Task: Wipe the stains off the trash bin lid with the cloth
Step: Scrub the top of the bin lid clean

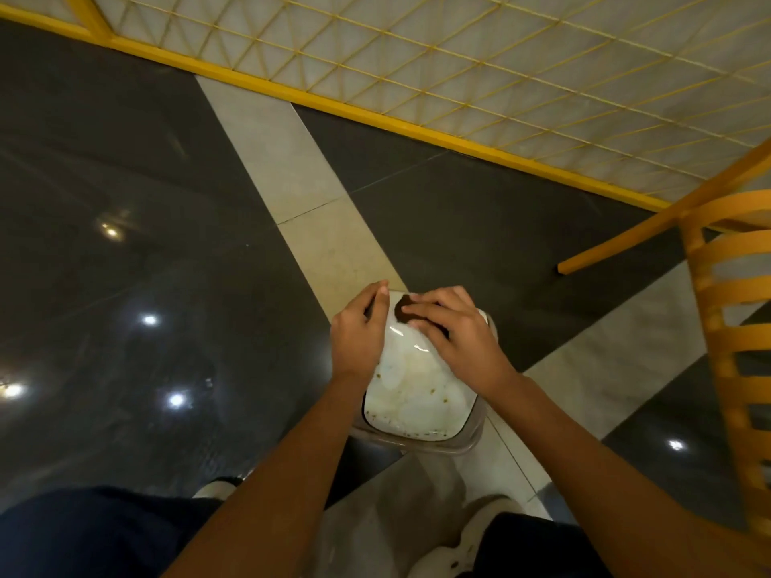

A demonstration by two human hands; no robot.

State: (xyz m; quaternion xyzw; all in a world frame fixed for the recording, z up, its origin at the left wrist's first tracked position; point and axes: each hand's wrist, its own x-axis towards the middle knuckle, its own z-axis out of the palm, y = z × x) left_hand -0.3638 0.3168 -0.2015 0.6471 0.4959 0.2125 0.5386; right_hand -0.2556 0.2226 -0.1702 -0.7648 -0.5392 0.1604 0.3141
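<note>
Left hand (359, 331) grips the far-left edge of the white rounded-square plastic trash bin lid (417, 394), low before the feet. The right hand (454, 340), fingers nearly flat, presses the small dark brown cloth (402, 308) on its far end. Risk: hard strokes may tilt the lid or smear the specks near its rim.

No readable text or labels

Glossy white plastic lid (411, 385); polished, reflective floor tiles (125, 244)
</note>
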